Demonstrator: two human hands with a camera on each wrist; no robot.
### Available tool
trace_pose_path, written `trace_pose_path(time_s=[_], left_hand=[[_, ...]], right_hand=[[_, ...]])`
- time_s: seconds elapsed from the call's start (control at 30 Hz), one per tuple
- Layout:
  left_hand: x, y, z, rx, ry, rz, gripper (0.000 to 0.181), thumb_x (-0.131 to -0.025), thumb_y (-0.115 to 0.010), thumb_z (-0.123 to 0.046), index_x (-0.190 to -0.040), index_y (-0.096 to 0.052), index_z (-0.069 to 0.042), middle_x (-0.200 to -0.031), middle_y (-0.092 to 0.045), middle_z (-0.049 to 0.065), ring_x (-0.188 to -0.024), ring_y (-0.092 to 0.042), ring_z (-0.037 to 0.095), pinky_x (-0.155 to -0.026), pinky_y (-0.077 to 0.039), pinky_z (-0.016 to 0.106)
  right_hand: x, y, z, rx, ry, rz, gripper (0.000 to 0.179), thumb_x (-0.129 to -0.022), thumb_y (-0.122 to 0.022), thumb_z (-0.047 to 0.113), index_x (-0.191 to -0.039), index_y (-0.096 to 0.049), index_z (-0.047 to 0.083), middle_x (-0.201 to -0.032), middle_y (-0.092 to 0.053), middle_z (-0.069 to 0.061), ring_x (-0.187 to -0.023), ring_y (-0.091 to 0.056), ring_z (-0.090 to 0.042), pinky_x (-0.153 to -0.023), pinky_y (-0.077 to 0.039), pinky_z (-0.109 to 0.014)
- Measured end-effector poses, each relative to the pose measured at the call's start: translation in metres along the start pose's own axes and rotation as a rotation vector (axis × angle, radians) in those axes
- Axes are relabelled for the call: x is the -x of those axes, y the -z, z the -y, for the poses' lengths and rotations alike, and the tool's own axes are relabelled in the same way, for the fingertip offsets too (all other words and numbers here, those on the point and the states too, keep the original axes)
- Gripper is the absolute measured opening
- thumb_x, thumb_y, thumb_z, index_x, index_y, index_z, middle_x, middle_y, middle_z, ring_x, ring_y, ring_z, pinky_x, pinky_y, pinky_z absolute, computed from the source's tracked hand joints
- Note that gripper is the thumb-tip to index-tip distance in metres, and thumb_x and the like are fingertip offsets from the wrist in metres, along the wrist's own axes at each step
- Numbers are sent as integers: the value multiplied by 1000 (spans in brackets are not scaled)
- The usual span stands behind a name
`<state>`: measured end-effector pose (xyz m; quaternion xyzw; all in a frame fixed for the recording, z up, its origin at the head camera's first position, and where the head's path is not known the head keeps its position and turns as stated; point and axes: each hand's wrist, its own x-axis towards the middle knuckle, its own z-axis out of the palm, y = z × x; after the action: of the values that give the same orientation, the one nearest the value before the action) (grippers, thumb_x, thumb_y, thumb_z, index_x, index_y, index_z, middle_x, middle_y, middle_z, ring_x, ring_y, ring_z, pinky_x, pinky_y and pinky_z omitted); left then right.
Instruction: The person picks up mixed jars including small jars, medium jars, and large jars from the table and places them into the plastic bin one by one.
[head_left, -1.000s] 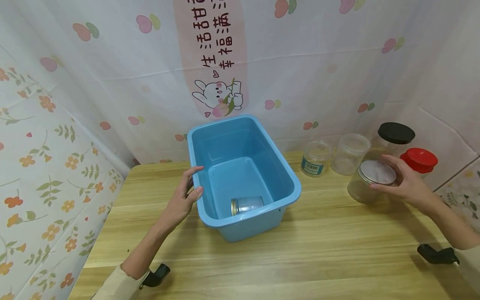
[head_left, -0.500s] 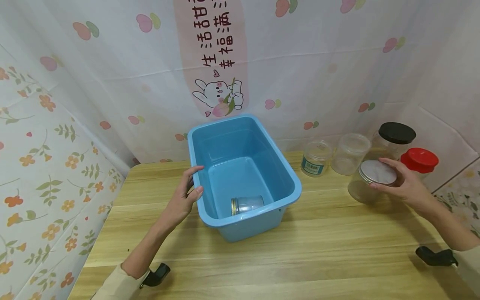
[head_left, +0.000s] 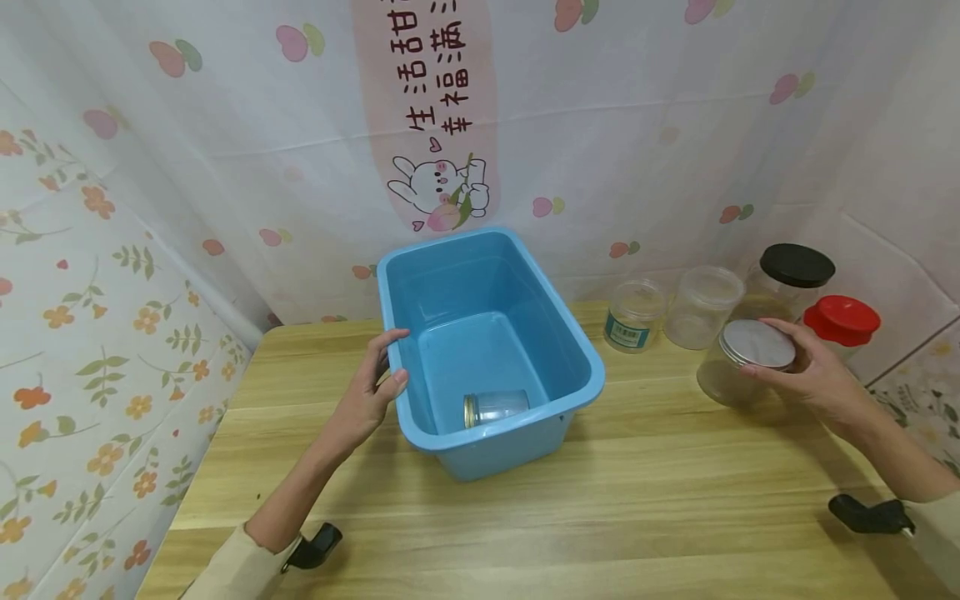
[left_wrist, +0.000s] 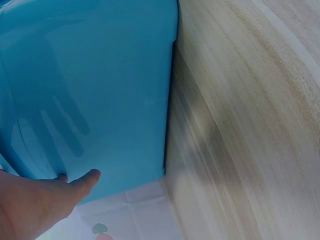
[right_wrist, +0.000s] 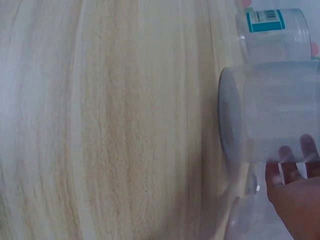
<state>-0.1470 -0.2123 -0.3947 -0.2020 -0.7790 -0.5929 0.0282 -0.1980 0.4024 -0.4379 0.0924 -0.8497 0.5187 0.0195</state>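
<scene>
My right hand (head_left: 821,379) grips a large clear jar (head_left: 723,379) with a silver lid (head_left: 759,343), fingers behind the lid and thumb at its front. This jar (right_wrist: 270,110) stands upright on the table; in the right wrist view several fingertips lie against its side. On the left, my left hand (head_left: 367,396) holds the left rim of a blue plastic basin (head_left: 491,454), with the index finger and thumb at the edge. Inside the basin a small clear jar (head_left: 501,405) with a gold lid lies on its side. The left wrist view shows the thumb (left_wrist: 87,182) beside the basin wall.
Behind the held jar stand a jar with a black lid (head_left: 797,265) and one with a red lid (head_left: 842,319). Two clear jars stand left of them, a plain one (head_left: 703,308) and a labelled one (head_left: 633,317). A printed curtain (head_left: 600,150) hangs behind the wooden table (head_left: 637,517).
Both hands keep their places on the basin rim and the silver-lidded jar. The head view shifts very slightly; nothing else has visibly moved.
</scene>
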Motion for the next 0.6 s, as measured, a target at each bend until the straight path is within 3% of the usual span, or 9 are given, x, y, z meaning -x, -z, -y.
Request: trace_pose_path(time_s=[0.6], left_hand=[[0,0,1,7,5,1,54,-103,-48,-16,-154,-30,-14,-158,-24,23,-135,-36,52,-92,-48,65]], right_hand=[[-4,2,7,-49,20,9,71,-96,-63,-6,-156,-33,17,-140,-33,3,-116,-35,-12,-84,-45,-11]])
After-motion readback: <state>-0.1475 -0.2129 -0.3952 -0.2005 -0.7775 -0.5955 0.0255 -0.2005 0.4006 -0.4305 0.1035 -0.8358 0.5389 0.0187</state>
